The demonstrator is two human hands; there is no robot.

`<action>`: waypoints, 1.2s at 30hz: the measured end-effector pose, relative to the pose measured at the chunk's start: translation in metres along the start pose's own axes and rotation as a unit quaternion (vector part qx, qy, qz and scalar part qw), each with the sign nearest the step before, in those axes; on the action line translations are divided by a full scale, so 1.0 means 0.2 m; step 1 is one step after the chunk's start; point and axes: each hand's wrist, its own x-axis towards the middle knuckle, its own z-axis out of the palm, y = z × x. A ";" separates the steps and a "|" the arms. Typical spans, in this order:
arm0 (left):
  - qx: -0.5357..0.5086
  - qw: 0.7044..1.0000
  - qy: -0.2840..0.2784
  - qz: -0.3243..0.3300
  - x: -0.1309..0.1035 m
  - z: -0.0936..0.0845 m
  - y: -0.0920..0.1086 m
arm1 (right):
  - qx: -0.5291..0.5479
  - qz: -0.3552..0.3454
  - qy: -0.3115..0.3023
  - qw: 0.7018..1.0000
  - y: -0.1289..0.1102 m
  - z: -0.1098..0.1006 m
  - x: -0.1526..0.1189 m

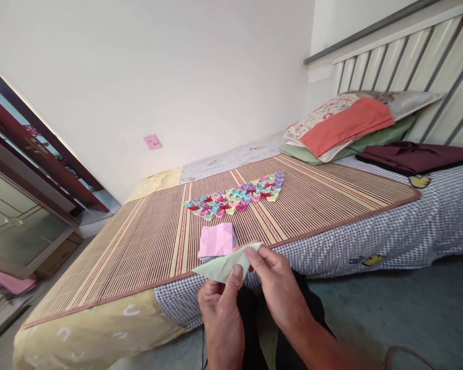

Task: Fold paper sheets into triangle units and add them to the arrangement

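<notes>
Between my two hands is a pale green sheet of paper (219, 266), folded into a triangle with its long edge toward the bed. My left hand (221, 308) pinches its lower point, thumb on top and fingers beneath. At the right corner, my right hand (272, 272) grips the paper between thumb and fingers. Just past the triangle lies a stack of paper squares (216, 239) with a creased pink sheet on top. Farther back, many small folded paper boats (235, 197) in mixed colours stand in rows on the striped mat.
The striped mat (139, 241) covers the bed, over a checked sheet (362, 231). Pillows (343, 123) and a folded maroon cloth (416, 156) lie by the white headboard (405, 67). A pink note (153, 142) is on the wall. A glass-fronted cabinet (19, 226) stands left.
</notes>
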 end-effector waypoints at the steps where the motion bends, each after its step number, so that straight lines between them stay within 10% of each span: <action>1: -0.022 1.000 -0.006 -0.014 0.00 0.01 0.00 | 0.013 0.000 -0.003 1.000 0.00 -0.01 0.01; 9: -0.092 0.995 0.007 -0.045 0.02 0.05 0.01 | 0.102 -0.021 0.110 0.988 0.05 -0.18 0.10; 15: -0.092 0.995 -0.004 -0.045 0.04 0.04 -0.02 | 0.045 0.040 -0.046 0.997 0.03 -0.13 0.07; 36: -0.095 0.994 0.033 -0.033 0.10 0.03 0.00 | -0.064 0.045 -0.126 0.989 -0.02 -0.11 0.06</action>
